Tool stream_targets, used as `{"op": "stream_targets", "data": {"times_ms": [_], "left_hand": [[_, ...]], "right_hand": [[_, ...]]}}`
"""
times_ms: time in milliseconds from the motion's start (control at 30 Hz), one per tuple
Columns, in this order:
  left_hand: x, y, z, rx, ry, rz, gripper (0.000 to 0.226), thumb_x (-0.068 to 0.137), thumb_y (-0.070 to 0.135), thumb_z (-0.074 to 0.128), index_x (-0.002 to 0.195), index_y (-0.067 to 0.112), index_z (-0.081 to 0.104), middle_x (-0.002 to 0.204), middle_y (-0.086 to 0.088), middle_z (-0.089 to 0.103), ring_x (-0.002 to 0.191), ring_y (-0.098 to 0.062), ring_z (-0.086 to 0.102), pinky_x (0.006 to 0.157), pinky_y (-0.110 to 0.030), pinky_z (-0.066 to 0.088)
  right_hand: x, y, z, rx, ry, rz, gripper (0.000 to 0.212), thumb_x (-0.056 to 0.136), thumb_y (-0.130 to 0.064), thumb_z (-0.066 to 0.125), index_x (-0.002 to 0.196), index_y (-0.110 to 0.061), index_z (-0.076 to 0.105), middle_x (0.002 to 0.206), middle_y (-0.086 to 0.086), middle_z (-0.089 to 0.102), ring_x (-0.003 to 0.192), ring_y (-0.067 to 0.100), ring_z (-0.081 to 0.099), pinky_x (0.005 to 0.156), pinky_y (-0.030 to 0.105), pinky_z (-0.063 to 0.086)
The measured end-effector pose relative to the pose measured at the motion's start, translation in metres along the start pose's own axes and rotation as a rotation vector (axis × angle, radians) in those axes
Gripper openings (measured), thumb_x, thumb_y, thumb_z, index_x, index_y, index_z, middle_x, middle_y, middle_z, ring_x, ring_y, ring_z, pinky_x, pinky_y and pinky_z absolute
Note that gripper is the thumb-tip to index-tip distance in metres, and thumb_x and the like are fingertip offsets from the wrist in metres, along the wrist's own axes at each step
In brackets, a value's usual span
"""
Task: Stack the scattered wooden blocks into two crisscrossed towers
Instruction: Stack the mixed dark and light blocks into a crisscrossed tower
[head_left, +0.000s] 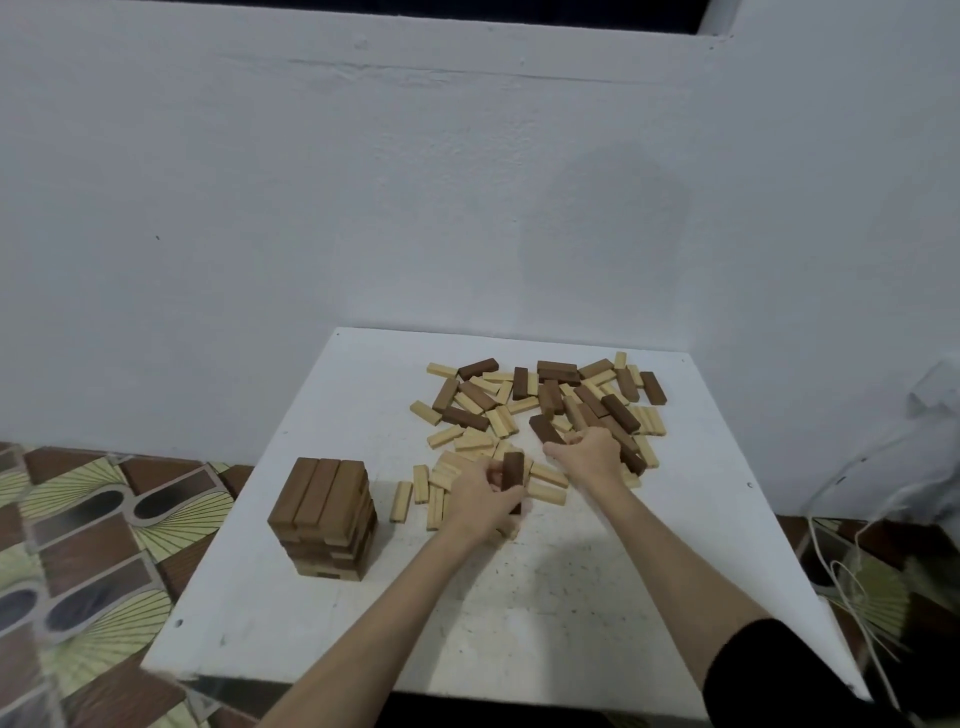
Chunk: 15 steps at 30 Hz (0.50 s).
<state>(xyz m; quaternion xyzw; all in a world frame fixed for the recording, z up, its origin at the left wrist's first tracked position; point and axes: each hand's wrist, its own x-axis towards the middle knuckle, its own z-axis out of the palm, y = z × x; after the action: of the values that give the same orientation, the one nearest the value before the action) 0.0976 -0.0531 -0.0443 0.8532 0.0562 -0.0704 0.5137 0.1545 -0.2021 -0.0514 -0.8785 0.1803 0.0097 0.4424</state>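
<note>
White table (322, 613): left hand (480, 501) holds dark block (512, 475); right hand (587, 457) seemingly grasping.

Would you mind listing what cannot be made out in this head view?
- Tower: far faces hidden by its own bulk.
- Right hand: whether it grips a block; its fingers curl away into the scattered blocks.
- Dark block: lower end hidden by left hand.
- Bottom frame edge cuts both arms off.

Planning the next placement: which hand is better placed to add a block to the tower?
Probably the left hand: it already grips a dark block and is nearer the tower. The right hand is in the pile.
</note>
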Motion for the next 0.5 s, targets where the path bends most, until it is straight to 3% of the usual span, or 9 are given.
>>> {"op": "stream_targets", "data": {"times_ms": [67, 167, 233, 300, 433, 500], "left_hand": [[-0.012, -0.001, 0.008, 0.057, -0.124, -0.008, 0.03, 0.082, 0.016, 0.067, 0.109, 0.008, 0.057, 0.094, -0.003, 0.058, 0.084, -0.015, 0.055, 0.063, -0.017, 0.045], [-0.028, -0.008, 0.019, 0.135, -0.329, -0.002, 0.032, 0.076, 0.012, 0.071, 0.105, 0.007, 0.06, 0.096, -0.006, 0.061, 0.088, -0.021, 0.061, 0.074, -0.028, 0.054], [-0.04, -0.011, 0.023, 0.234, -0.393, 0.051, 0.033, 0.074, 0.01, 0.072, 0.105, 0.008, 0.063, 0.096, -0.003, 0.061, 0.085, -0.015, 0.058, 0.067, -0.021, 0.05], [-0.045, -0.015, 0.023, 0.295, -0.383, 0.107, 0.031, 0.074, 0.006, 0.07, 0.105, 0.009, 0.065, 0.096, -0.003, 0.061, 0.084, -0.013, 0.056, 0.064, -0.018, 0.047], [-0.049, -0.025, 0.016, 0.431, -0.304, 0.222, 0.035, 0.072, 0.0, 0.065, 0.102, 0.015, 0.072, 0.108, -0.007, 0.061, 0.098, -0.018, 0.057, 0.082, -0.024, 0.049], [-0.05, -0.032, 0.012, 0.419, -0.284, 0.254, 0.04, 0.072, -0.001, 0.066, 0.108, 0.016, 0.068, 0.106, -0.005, 0.057, 0.098, -0.017, 0.053, 0.082, -0.019, 0.044]], "right_hand": [[-0.014, 0.011, -0.012, 0.05, 0.01, -0.024, 0.022, 0.068, -0.018, 0.075, 0.067, -0.007, 0.057, 0.064, 0.003, 0.053, 0.06, 0.014, 0.05, 0.058, 0.028, 0.042], [-0.036, 0.028, -0.028, 0.08, -0.039, -0.069, 0.022, 0.068, -0.016, 0.077, 0.074, -0.007, 0.058, 0.072, 0.001, 0.057, 0.068, 0.013, 0.053, 0.058, 0.02, 0.041], [-0.05, 0.037, -0.038, 0.082, -0.062, -0.072, 0.021, 0.069, -0.015, 0.078, 0.08, -0.009, 0.061, 0.078, 0.001, 0.061, 0.069, 0.01, 0.055, 0.056, 0.013, 0.041], [-0.059, 0.044, -0.045, 0.066, -0.065, -0.078, 0.023, 0.069, -0.014, 0.079, 0.085, -0.007, 0.064, 0.084, 0.003, 0.064, 0.069, 0.007, 0.056, 0.053, 0.009, 0.04], [-0.081, 0.056, -0.055, -0.013, -0.123, -0.078, 0.021, 0.069, -0.015, 0.078, 0.084, -0.011, 0.064, 0.082, 0.001, 0.063, 0.068, 0.007, 0.055, 0.054, 0.015, 0.042], [-0.086, 0.061, -0.054, -0.069, -0.155, -0.074, 0.022, 0.07, -0.018, 0.078, 0.084, -0.014, 0.062, 0.082, -0.002, 0.061, 0.071, 0.007, 0.055, 0.056, 0.017, 0.042]]}}
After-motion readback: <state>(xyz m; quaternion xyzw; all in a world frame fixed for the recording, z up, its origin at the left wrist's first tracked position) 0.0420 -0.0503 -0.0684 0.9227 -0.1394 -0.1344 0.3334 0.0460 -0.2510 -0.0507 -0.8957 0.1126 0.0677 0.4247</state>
